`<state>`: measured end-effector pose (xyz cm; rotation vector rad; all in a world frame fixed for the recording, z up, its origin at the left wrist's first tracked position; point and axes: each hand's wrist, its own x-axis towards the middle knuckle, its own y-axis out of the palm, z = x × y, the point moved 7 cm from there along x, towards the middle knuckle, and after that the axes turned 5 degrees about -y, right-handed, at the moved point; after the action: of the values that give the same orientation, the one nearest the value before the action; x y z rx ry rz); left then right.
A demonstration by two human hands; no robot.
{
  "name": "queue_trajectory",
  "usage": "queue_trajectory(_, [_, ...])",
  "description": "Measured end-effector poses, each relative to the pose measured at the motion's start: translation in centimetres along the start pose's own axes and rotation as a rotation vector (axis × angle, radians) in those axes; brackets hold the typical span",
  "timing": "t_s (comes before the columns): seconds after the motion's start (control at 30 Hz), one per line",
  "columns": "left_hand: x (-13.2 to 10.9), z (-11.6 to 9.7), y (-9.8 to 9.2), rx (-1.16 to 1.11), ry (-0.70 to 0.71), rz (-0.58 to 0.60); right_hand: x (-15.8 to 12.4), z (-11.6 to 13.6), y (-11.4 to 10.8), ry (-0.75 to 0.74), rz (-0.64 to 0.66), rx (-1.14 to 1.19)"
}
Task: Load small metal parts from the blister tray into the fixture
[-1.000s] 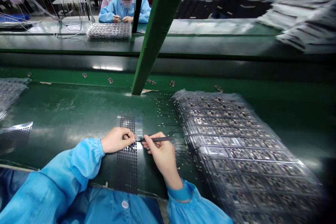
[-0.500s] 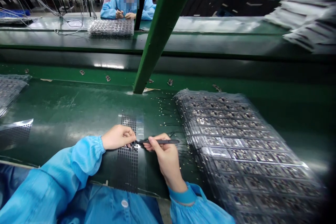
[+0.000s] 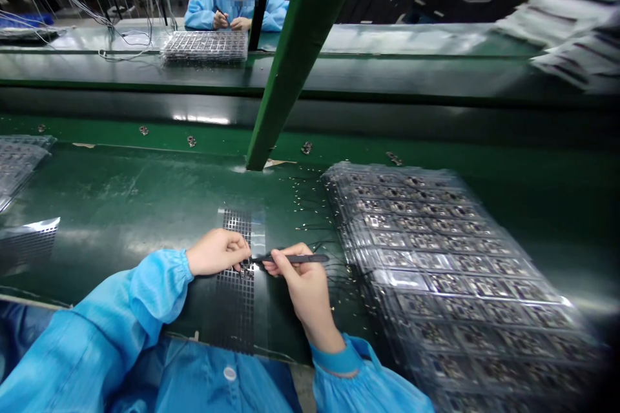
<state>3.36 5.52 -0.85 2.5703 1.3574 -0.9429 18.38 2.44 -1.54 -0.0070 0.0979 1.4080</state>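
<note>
My right hand [image 3: 305, 281] is closed around black tweezers [image 3: 300, 259], held like a pen with the tips pointing left. Those tips meet a small circuit board [image 3: 246, 272], which my left hand [image 3: 220, 253] pinches between thumb and fingers. Its details are too small to make out, and the fingers partly cover it. Beneath both fingertips lies a clear strip with rows of small black squares [image 3: 237, 316], flat on the green work surface [image 3: 121, 206].
On the right stands a tall stack of clear trays [image 3: 436, 258] filled with small boards. Thin wires with bright ends [image 3: 310, 206] lie beside it. A green post [image 3: 290, 77] rises ahead. Small parts [image 3: 192, 141] sit on the belt behind. Across, a co-worker [image 3: 237, 0] sits by more trays.
The small parts on the belt have shifted a little to the left. Both my hands, the tweezers and the board stay almost in place.
</note>
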Motion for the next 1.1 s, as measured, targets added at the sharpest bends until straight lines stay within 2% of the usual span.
queue_trajectory(0.67, [0.07, 0.10, -0.15, -0.009, 0.037, -0.014, -0.01, -0.19, -0.05, -0.010, -0.006, -0.006])
queue_trajectory(0.97, [0.02, -0.23, -0.09, -0.012, 0.085, -0.067, -0.04, -0.27, -0.02, -0.016, -0.006, 0.001])
queue_trajectory(1.1, [0.11, -0.28, -0.65, -0.068, 0.128, -0.114, -0.01, -0.51, -0.17, -0.023, -0.018, 0.029])
